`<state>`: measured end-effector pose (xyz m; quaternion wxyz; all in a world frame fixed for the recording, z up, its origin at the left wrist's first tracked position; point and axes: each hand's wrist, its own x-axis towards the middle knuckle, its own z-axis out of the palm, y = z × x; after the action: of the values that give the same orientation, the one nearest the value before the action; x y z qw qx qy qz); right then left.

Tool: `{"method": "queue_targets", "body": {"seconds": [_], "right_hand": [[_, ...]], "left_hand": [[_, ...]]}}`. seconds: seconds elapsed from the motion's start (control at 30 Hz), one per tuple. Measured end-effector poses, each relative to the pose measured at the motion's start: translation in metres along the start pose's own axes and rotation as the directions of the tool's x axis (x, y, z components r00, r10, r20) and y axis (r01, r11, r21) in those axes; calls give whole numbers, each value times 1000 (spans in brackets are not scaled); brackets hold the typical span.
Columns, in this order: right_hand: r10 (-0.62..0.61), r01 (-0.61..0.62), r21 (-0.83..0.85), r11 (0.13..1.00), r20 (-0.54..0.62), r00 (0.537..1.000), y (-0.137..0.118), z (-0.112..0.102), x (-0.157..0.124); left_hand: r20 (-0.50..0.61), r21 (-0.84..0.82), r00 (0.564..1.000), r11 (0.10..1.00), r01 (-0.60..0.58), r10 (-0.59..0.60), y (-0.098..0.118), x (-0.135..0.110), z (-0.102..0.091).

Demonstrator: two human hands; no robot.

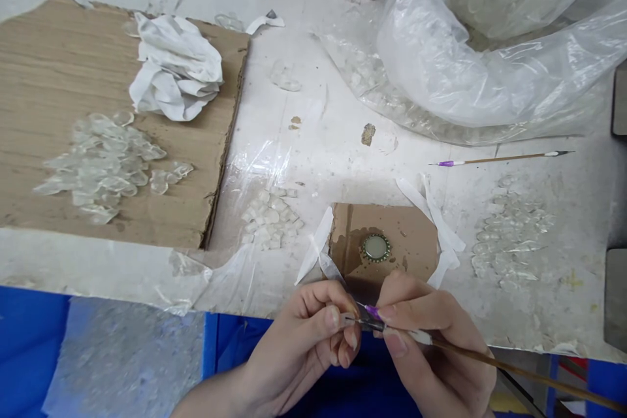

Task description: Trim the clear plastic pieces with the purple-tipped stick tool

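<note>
My left hand point(318, 326) pinches a tiny clear piece point(347, 319) between thumb and forefinger at the table's front edge. In my right hand point(431, 333) is a thin brush point(458, 347) with a brown wooden handle, a white collar and a dark tip. Its tip meets the clear piece, or nearly so. A purple-sleeved needle point point(372, 311) also sticks out from the right fingertips; I cannot tell whether it belongs to a second tool. Just beyond the hands, a round cap with a toothed edge point(376, 247) lies on a small cardboard pad point(416, 235) stained with wet spots.
Small clear squares point(272, 219) lie left of the pad, clear pieces point(512, 235) to its right. A cardboard sheet point(44, 65) carries crumpled white tissue point(179, 68) and a clear pile point(105, 163). Another purple-ended brush point(504, 158) lies below a plastic bag point(455, 85).
</note>
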<state>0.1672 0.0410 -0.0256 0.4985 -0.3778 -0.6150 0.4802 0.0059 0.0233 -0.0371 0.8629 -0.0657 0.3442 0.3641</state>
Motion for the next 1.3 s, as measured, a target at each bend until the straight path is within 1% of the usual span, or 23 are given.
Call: {"method": "queue_targets", "body": {"seconds": [0.33,0.4,0.47,0.53,0.57,0.63,0.7,0.73,0.8,0.9,0.97,1.03,1.13,1.3], "right_hand": [[8,-8,14,1000,7,1000,0,0,-1],[-8,8,-3,1000,-36,999,2,-1,-4],[-27,17,-76,997,-133,991,5,-3,-8],[-54,5,-235,972,-203,978,10,-7,-9],[-66,-4,-326,945,-204,977,13,-9,-9],[-56,-21,-461,887,-154,986,17,-13,-8],[-33,-19,-500,866,-96,995,20,-16,-7],[-28,-19,-488,873,-89,996,20,-16,-7],[-34,-19,-404,915,-125,992,18,-15,-9],[-35,11,-142,990,-168,985,13,-9,-11],[-41,41,-2,999,-137,990,9,-5,-10],[-47,51,42,998,-97,994,7,-1,-8],[-31,34,75,997,-46,998,7,2,-4],[1,2,105,994,-28,1000,8,5,-2]], "left_hand": [[13,-9,1000,1000,-18,18,-1,0,-1],[5,-14,1000,1000,-25,25,-1,-1,1],[-11,-23,999,999,-30,30,1,-1,4],[-24,-38,999,999,-36,35,3,-1,6],[-27,-46,999,998,-39,37,4,-1,7],[-26,-57,999,997,-46,44,5,0,8],[-35,-67,998,997,-47,45,6,0,9],[-44,-71,998,996,-47,44,6,1,10],[-64,-79,997,996,-41,36,6,1,11],[-81,-94,996,995,-39,31,6,0,11],[-82,-101,996,994,-37,29,6,0,11],[-81,-103,996,994,-38,30,6,0,11],[-100,-99,995,995,-31,21,5,0,11],[-99,-90,995,996,-13,4,4,-1,10]]}}
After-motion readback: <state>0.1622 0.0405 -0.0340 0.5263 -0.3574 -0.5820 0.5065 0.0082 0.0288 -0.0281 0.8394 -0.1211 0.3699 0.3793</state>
